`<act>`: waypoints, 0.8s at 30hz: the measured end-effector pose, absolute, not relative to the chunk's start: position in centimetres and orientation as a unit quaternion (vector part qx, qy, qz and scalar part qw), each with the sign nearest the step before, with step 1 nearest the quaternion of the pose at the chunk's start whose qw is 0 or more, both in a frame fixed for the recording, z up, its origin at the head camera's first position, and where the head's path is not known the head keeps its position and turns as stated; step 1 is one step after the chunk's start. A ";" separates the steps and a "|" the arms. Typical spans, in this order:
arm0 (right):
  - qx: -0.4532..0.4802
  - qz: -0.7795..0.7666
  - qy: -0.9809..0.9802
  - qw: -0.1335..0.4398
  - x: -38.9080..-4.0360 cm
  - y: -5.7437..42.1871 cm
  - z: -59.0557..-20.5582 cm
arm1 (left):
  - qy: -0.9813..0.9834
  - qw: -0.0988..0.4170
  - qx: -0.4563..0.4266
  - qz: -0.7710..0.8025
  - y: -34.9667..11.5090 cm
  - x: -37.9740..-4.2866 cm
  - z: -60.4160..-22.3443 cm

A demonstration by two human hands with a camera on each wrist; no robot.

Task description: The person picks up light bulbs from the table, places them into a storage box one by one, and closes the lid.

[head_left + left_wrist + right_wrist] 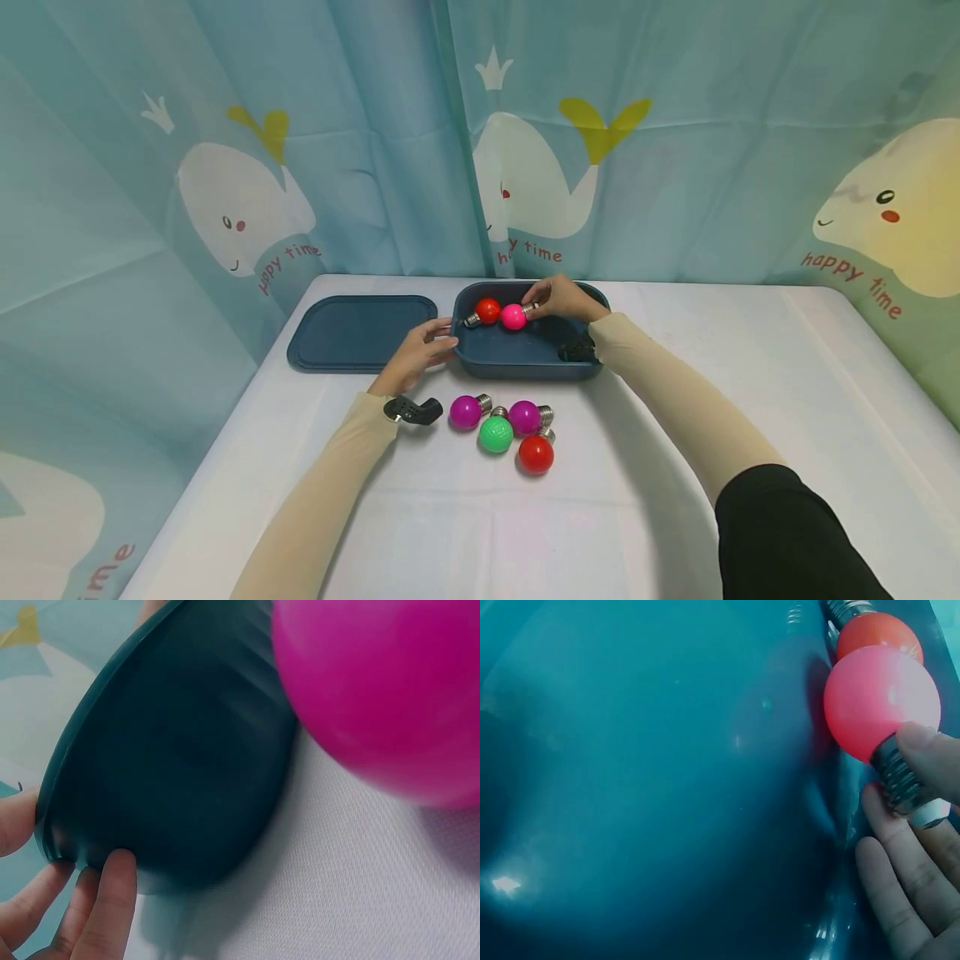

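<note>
My right hand [564, 300] pinches the threaded metal base of a pink light bulb [513, 317] inside a dark blue box [525, 369]. In the right wrist view, the thumb lies on the screw base [896, 776] with fingertips beneath it. Beside the pink bulb, a red bulb [487, 311] lies near the box's left end. My left hand [422, 354] rests against that end; in the left wrist view its fairly straight fingers [112, 885] touch the outer wall near the rim.
In front of the box lie two purple bulbs [465, 412], a green bulb [496, 434] and another red bulb [536, 455]. A flat dark blue lid [360, 333] lies left of the box on the white table [712, 350]. A whale-printed curtain [397, 167] hangs behind.
</note>
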State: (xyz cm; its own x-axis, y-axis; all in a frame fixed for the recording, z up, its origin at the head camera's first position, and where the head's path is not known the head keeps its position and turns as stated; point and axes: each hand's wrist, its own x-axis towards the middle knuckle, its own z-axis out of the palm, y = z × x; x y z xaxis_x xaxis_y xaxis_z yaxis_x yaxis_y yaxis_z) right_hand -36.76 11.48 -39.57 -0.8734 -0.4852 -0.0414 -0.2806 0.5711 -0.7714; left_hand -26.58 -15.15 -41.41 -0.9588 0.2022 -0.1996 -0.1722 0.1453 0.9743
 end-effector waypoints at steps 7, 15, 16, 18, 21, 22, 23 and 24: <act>-0.233 -0.387 0.885 0.114 -37.0 11.5 -40.2 | 0.743 0.142 0.012 0.654 -15.1 -26.6 -41.4; -0.214 -0.368 0.895 0.129 -36.9 11.2 -40.3 | 0.741 0.141 0.009 0.656 -15.2 -26.5 -41.5; -0.214 -0.368 0.895 0.130 -36.9 11.2 -40.3 | 0.741 0.141 0.009 0.656 -15.2 -26.5 -41.5; -0.215 -0.366 0.896 0.131 -37.0 11.2 -40.4 | 0.743 0.141 0.007 0.655 -15.1 -26.5 -41.5; -0.216 -0.362 0.898 0.127 -37.0 11.1 -40.4 | 0.744 0.139 0.005 0.653 -15.1 -26.5 -41.5; -0.218 -0.360 0.898 0.126 -37.0 11.1 -40.4 | 0.745 0.139 0.004 0.653 -15.1 -26.5 -41.4; -0.219 -0.359 0.899 0.124 -37.0 11.1 -40.4 | 0.745 0.138 0.004 0.653 -15.1 -26.5 -41.5; -0.218 -0.359 0.899 0.125 -37.0 11.1 -40.4 | 0.744 0.138 0.004 0.653 -15.1 -26.5 -41.4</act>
State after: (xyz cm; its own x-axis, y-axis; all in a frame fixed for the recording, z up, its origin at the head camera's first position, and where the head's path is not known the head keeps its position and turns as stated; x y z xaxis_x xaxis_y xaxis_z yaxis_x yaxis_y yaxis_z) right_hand -36.97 11.07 -40.40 -0.8742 -0.4807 -0.0680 -0.3014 0.6472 -0.7002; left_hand -26.53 -15.06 -41.45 -0.9618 0.1870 -0.1999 -0.1738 0.1467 0.9738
